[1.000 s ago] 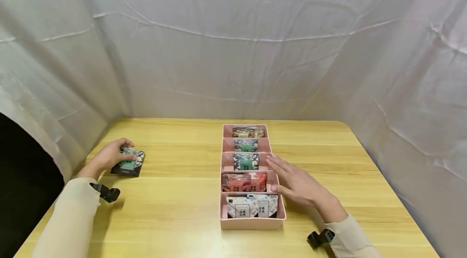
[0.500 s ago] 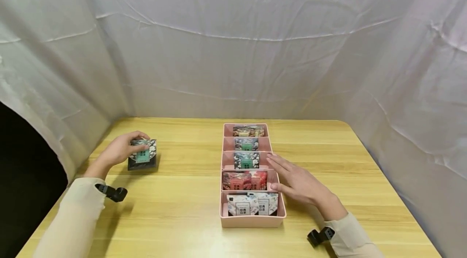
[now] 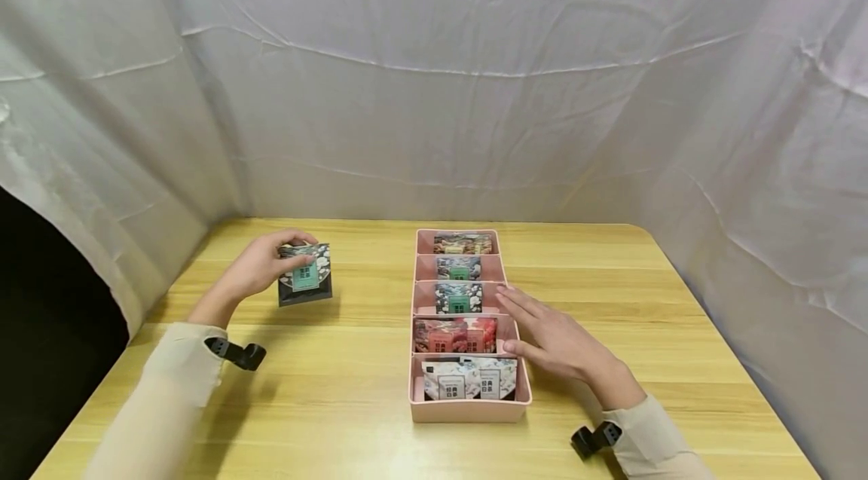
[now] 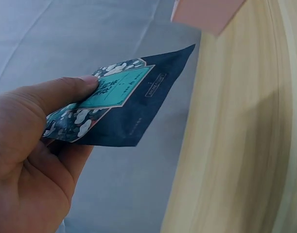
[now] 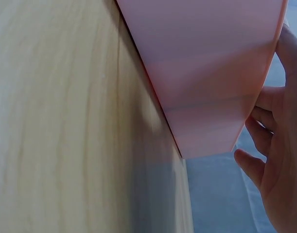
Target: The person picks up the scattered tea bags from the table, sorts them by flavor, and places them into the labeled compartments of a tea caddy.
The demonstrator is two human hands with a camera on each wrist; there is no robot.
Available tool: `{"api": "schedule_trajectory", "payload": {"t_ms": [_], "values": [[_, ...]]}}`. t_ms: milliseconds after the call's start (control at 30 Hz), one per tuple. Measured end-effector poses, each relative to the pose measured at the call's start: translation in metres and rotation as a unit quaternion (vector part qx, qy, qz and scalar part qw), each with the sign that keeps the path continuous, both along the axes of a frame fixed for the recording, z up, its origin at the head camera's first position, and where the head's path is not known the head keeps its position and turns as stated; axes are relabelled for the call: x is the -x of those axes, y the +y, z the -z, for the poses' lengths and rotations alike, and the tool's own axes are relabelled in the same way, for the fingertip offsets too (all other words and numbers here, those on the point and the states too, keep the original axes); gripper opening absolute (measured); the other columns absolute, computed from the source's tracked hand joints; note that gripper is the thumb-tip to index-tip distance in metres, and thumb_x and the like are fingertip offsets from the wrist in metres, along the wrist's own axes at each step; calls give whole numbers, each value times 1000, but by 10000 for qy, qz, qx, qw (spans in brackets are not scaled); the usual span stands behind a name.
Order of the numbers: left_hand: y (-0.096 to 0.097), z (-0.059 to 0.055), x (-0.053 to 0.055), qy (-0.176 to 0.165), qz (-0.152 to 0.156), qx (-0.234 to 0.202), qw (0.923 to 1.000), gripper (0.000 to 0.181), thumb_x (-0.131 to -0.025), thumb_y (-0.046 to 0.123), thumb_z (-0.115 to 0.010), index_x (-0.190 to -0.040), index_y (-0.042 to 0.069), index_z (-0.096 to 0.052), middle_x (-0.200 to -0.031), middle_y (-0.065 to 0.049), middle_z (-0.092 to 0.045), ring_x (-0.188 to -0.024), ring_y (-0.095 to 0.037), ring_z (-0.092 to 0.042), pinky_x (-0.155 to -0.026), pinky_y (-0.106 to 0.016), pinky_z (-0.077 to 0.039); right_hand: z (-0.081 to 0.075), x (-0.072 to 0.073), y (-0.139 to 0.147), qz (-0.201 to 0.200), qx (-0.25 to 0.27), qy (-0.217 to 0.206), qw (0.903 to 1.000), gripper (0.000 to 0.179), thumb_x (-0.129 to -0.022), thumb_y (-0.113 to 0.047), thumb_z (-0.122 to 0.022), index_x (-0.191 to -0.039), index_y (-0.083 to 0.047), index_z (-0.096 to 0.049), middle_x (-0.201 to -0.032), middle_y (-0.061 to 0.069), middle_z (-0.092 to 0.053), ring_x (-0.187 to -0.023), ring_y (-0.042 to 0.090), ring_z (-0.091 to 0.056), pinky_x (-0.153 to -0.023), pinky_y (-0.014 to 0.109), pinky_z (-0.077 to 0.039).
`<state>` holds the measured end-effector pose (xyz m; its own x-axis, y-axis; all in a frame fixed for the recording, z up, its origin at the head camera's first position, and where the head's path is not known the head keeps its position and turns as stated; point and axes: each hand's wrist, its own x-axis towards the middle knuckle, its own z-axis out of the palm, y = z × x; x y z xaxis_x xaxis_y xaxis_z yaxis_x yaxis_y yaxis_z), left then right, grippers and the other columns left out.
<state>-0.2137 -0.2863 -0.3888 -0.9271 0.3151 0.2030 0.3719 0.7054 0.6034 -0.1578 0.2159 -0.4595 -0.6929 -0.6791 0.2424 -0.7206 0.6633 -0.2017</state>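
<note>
My left hand [image 3: 261, 265] pinches a dark tea sachet [image 3: 305, 280] with a green label, thumb on its printed face and fingers behind. In the left wrist view the sachet [image 4: 129, 104] is held above the wooden table, tilted, its black end pointing away from the palm. A long pink divided box [image 3: 468, 412] stands to the right of it. My right hand [image 3: 559, 337] lies along the box's right side, fingers fairly straight, fingertips at the rim. The right wrist view shows that hand [image 5: 279, 131] beside the pink outer wall [image 5: 206, 63].
The box's compartments hold sachets: white ones [image 3: 450, 382] in front, red ones [image 3: 441, 337] behind, then a green-labelled one [image 3: 459, 299], another green-labelled one [image 3: 458, 269], and yellowish ones [image 3: 463, 243] at the back. Grey curtain [image 3: 434, 126] surrounds the wooden table [image 3: 353, 382].
My left hand has lifted the sachet off the table at the left and carried it rightward toward the box. The right hand has stayed at the box's side.
</note>
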Motion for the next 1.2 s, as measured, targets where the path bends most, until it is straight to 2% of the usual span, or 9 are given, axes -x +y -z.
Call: {"api": "schedule_trajectory", "payload": {"t_ms": [267,467,633,800,933,1200], "values": [[35,-10,1,40,334,-251,9991,31,-93,26,-69,-122,14,-66,-122,-10,-65,-85,-20,-63,-72,-38,-53,-1,-1,0,41,-19,-56,10000,74,-97,-46,-55,-156,-11,-26,-161,6,-20,-141,32,-32,-103,58,-40],[61,-15,3,137,540,-315,9979,30,-93,26,-69,-121,17,-68,-125,-9,-64,-95,-22,-63,-78,-40,-51,-1,-1,1,46,-1,-75,10000,74,-97,-47,-55,-156,-12,-25,-161,7,-21,-141,32,-32,-103,58,-40],[82,-16,7,178,688,-333,9969,30,-94,27,-68,-122,17,-68,-123,-9,-65,-94,-21,-63,-79,-40,-52,-1,-1,0,22,14,-72,10000,75,-97,-46,-55,-156,-11,-25,-161,7,-22,-141,31,-31,-105,57,-38],[106,-18,11,183,946,-426,9944,30,-94,25,-69,-123,16,-68,-125,-8,-64,-110,-25,-61,-90,-46,-51,-2,-1,0,43,-5,-67,10000,75,-97,-47,-55,-156,-11,-26,-161,8,-22,-141,31,-31,-105,57,-38],[125,-18,14,164,1182,-464,9918,31,-94,25,-67,-125,16,-67,-126,-6,-64,-116,-26,-58,-97,-49,-48,-2,-2,0,63,2,-76,10000,75,-97,-47,-55,-156,-12,-26,-161,7,-22,-142,31,-31,-106,57,-37],[151,-12,25,159,1406,-663,9877,31,-95,21,-66,-126,14,-66,-126,-4,-63,-118,-28,-56,-100,-49,-45,-2,-3,-2,79,6,-111,9999,74,-97,-48,-54,-156,-13,-26,-161,7,-22,-142,31,-31,-106,58,-37]]}}
